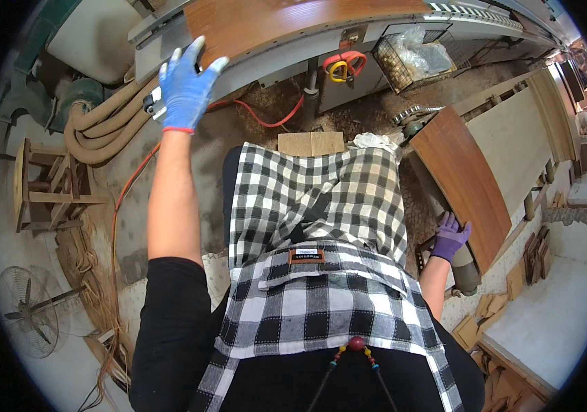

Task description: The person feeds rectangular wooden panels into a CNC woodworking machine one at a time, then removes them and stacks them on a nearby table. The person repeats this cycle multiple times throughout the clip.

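My left hand (186, 86), in a blue glove with pale fingertips, is spread at the near edge of a bench with an orange-brown wooden top (307, 24); a small black-and-metal fitting (152, 104) sits beside its wrist. My right hand (451, 237), in a purple glove, is at the left edge of a brown wood-grain board (461, 178), its fingers slightly bent and apart. That board lies over a paler panel (513, 141) on a low stand at my right. A checked apron (314, 295) covers my front and lap.
Red-and-yellow scissors (345, 65) hang below the bench beside a wire basket of bags (413, 58). Coiled hoses (101, 130), a red hose (273, 120), a wooden stool (56, 185) and a fan (29, 312) are leftward. Cardboard (310, 142) lies ahead; offcuts (489, 319) lie at right.
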Demonstrator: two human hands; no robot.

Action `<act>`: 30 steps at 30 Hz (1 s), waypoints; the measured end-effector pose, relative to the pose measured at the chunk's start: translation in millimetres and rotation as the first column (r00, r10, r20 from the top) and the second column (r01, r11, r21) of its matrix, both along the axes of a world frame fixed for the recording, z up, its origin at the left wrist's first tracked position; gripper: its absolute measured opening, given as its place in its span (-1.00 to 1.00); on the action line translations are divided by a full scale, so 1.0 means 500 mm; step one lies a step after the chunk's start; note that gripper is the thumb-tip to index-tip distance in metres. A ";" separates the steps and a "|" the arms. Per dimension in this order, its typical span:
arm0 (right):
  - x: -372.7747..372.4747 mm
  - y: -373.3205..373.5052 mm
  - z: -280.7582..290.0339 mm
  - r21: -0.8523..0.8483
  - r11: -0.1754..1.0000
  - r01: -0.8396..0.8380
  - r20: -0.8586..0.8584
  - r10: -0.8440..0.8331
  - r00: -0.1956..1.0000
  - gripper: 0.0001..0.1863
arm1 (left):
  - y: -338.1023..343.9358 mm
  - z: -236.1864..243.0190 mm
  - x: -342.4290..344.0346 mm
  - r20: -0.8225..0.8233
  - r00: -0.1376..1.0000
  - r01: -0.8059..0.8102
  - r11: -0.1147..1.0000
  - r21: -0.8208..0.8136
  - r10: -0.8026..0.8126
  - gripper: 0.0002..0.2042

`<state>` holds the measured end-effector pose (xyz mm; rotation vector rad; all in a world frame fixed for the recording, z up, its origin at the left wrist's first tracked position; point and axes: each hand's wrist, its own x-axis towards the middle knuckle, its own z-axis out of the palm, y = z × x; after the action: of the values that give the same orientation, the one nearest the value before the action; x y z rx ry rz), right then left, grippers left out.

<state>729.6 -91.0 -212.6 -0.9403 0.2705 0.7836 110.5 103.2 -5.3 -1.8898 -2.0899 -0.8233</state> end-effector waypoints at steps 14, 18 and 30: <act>-0.010 -0.069 0.147 0.110 0.928 -0.356 0.087 0.348 0.933 -0.77 | -0.049 0.003 0.046 0.692 0.628 0.171 0.931 0.324 -0.356 -0.48; -0.028 -0.037 0.134 0.214 0.785 -0.581 0.222 0.540 0.812 -0.66 | -0.155 0.027 0.089 0.540 0.772 0.278 0.942 0.186 -0.334 -0.37; -0.531 0.253 0.315 0.225 0.118 -0.967 0.535 0.814 0.224 -0.77 | -0.331 0.029 0.076 -0.064 0.980 0.189 0.982 0.005 -0.188 -0.29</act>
<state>464.1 35.7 -55.2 -0.5604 -0.9337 1.7650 148.4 -62.2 9.3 -2.1032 -1.8872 -0.8003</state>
